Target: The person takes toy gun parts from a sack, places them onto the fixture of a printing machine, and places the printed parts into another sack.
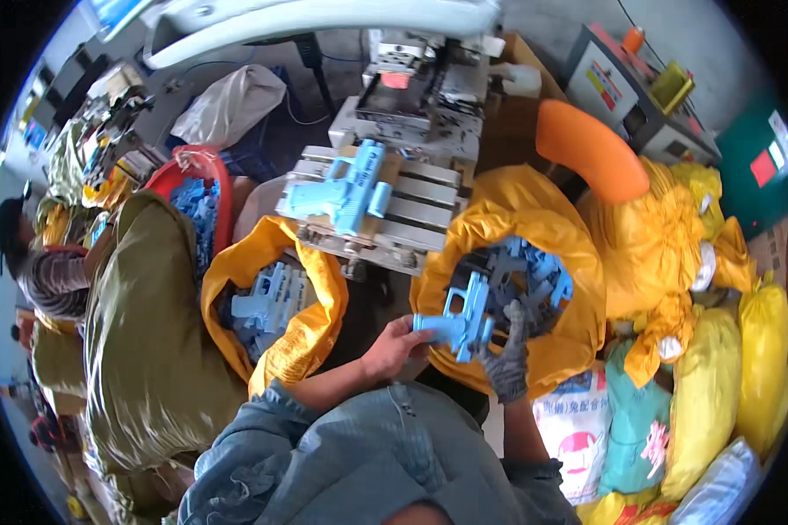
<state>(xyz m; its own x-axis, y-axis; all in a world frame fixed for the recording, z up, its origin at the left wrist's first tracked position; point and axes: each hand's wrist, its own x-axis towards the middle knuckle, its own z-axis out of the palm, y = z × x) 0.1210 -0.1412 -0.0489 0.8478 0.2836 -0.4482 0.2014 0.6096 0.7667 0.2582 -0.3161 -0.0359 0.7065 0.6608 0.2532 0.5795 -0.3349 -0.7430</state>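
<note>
My bare left hand (390, 350) is closed around the grip of a light-blue plastic toy pistol (466, 322), held in front of me over the near edge of the right-hand bag. Beside its other end is my right hand (506, 363) in a grey glove, fingers spread and thumb close to the toy; whether it touches cannot be made out. Another light-blue toy pistol (355, 191) lies on the slotted metal bed (420, 203) of a machine ahead. Many blue toy pistols fill the open orange bag (578, 254) at right and the one (311, 350) at left.
The machine's body (411, 114) rises behind the bed. An orange curved duct (591, 153) juts in at right. Stuffed yellow sacks (700, 402) crowd the right, a big olive sack (153, 350) the left. A red tub (223, 188) holds blue parts. Another person (52, 271) sits far left.
</note>
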